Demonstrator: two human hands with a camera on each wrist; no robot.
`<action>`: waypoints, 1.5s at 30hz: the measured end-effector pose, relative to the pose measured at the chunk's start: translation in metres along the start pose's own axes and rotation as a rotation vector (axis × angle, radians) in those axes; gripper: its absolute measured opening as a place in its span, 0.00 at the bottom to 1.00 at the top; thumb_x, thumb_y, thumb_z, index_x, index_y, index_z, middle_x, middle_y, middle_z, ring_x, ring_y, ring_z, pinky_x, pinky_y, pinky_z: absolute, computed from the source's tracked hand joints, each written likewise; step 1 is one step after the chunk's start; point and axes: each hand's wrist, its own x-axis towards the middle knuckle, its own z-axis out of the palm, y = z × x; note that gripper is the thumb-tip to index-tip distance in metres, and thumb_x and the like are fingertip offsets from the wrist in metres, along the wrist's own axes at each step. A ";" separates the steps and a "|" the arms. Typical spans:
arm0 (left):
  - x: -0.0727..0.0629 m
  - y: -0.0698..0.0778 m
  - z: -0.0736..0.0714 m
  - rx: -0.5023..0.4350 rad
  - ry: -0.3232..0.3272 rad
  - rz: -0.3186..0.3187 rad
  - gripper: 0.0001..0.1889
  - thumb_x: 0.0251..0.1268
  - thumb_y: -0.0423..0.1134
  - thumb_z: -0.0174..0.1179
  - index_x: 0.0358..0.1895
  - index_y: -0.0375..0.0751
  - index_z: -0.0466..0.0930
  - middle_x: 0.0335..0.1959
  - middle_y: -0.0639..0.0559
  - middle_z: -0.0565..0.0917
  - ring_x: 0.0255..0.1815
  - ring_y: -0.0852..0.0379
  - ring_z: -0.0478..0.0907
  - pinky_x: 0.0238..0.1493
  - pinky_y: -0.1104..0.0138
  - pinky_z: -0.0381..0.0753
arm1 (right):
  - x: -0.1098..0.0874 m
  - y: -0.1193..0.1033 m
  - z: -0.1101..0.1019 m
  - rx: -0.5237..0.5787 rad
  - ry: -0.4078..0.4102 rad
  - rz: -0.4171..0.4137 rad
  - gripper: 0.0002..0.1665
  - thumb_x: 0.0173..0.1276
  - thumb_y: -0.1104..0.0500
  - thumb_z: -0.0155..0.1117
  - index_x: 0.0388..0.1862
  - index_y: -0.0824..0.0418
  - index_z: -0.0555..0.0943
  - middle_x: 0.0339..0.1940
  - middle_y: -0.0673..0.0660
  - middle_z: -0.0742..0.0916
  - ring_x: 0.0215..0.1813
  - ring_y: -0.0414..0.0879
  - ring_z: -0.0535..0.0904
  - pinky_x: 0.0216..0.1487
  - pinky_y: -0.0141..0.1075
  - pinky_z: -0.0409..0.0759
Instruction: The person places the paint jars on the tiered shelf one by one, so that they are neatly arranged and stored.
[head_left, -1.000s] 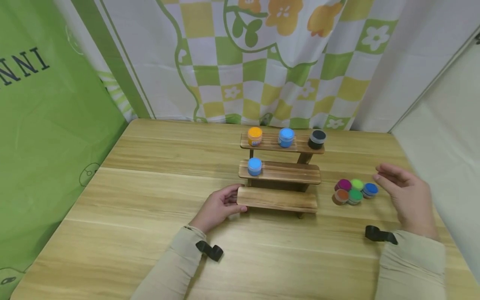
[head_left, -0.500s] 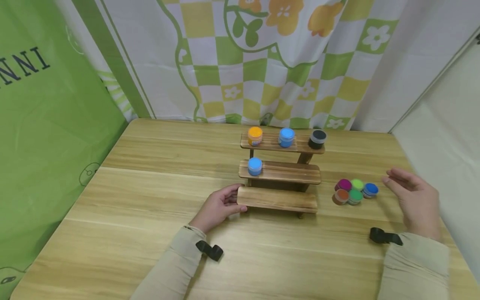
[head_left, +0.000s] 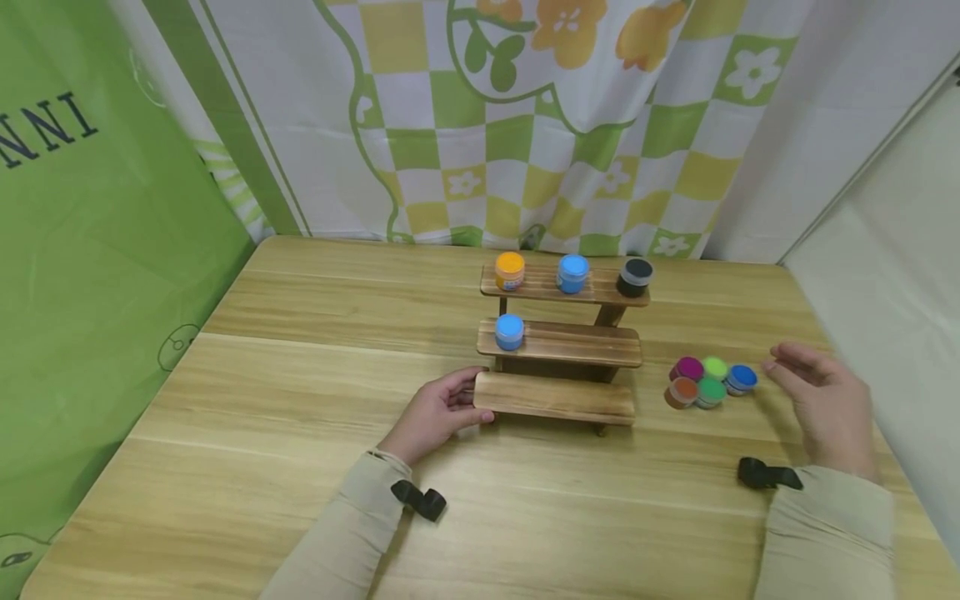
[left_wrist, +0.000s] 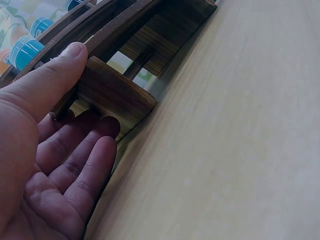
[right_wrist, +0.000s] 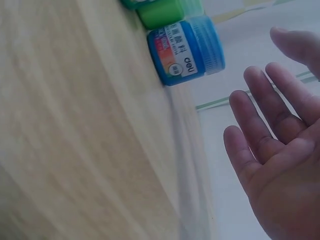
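A three-tier wooden display stand [head_left: 555, 398] stands on the table. My left hand [head_left: 435, 417] holds the left end of its lowest shelf; in the left wrist view the thumb [left_wrist: 62, 67] lies over the shelf and the fingers [left_wrist: 92, 165] reach in beneath. To the right of the stand, my right hand [head_left: 828, 408] hovers with relaxed fingers and nothing in it. Nearest to it is a dark blue paint jar [head_left: 741, 380], label visible in the right wrist view. Magenta [head_left: 686, 370], lime [head_left: 715, 369], brown [head_left: 681, 392] and green [head_left: 710, 392] jars cluster beside that one.
The top tier carries orange [head_left: 510, 272], light blue [head_left: 573, 273] and black [head_left: 634, 277] paint jars. Another light blue jar [head_left: 509, 332] sits at the left of the middle tier. Behind the table [head_left: 315, 317] hangs a checkered curtain [head_left: 510, 158].
My right hand has drawn away rightward from the jar cluster, then shifted very slightly back left. The left hand stays in place on the stand, and the jars stay put.
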 end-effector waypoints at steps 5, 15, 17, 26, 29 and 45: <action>0.001 -0.001 0.000 -0.019 -0.005 0.009 0.37 0.59 0.38 0.74 0.73 0.41 0.69 0.59 0.43 0.82 0.55 0.49 0.82 0.54 0.63 0.84 | 0.001 0.004 0.000 -0.088 -0.006 0.014 0.30 0.68 0.53 0.71 0.68 0.57 0.77 0.46 0.32 0.83 0.46 0.24 0.77 0.42 0.13 0.71; 0.001 -0.002 0.000 -0.020 -0.008 0.021 0.37 0.59 0.38 0.74 0.72 0.42 0.70 0.57 0.44 0.82 0.54 0.49 0.83 0.54 0.63 0.84 | 0.002 0.007 0.000 -0.153 -0.039 0.038 0.33 0.70 0.50 0.69 0.71 0.56 0.74 0.47 0.29 0.82 0.48 0.22 0.74 0.41 0.15 0.68; 0.001 -0.002 0.001 -0.018 -0.009 0.021 0.37 0.59 0.38 0.73 0.72 0.41 0.70 0.57 0.44 0.82 0.54 0.49 0.83 0.54 0.63 0.84 | 0.002 0.008 -0.001 -0.166 -0.055 0.026 0.33 0.71 0.50 0.68 0.72 0.57 0.73 0.47 0.30 0.82 0.49 0.22 0.74 0.42 0.15 0.68; 0.001 -0.002 0.001 -0.016 -0.003 0.020 0.37 0.59 0.38 0.74 0.72 0.41 0.70 0.58 0.44 0.82 0.54 0.49 0.83 0.54 0.64 0.84 | 0.002 0.013 -0.003 -0.198 -0.135 -0.034 0.32 0.71 0.50 0.68 0.70 0.61 0.74 0.46 0.28 0.83 0.52 0.24 0.72 0.45 0.13 0.68; 0.001 -0.002 0.001 -0.014 -0.001 0.021 0.37 0.59 0.37 0.74 0.72 0.41 0.70 0.58 0.44 0.82 0.54 0.49 0.83 0.54 0.64 0.84 | 0.002 0.012 -0.003 -0.237 -0.162 -0.033 0.34 0.71 0.48 0.67 0.71 0.61 0.73 0.44 0.26 0.82 0.52 0.23 0.71 0.44 0.12 0.68; 0.001 -0.001 0.001 -0.024 0.001 0.014 0.37 0.59 0.37 0.74 0.72 0.41 0.70 0.57 0.44 0.83 0.54 0.49 0.83 0.54 0.64 0.84 | 0.006 0.017 -0.002 -0.413 -0.251 -0.009 0.44 0.71 0.38 0.63 0.75 0.63 0.67 0.48 0.26 0.76 0.50 0.21 0.67 0.41 0.13 0.68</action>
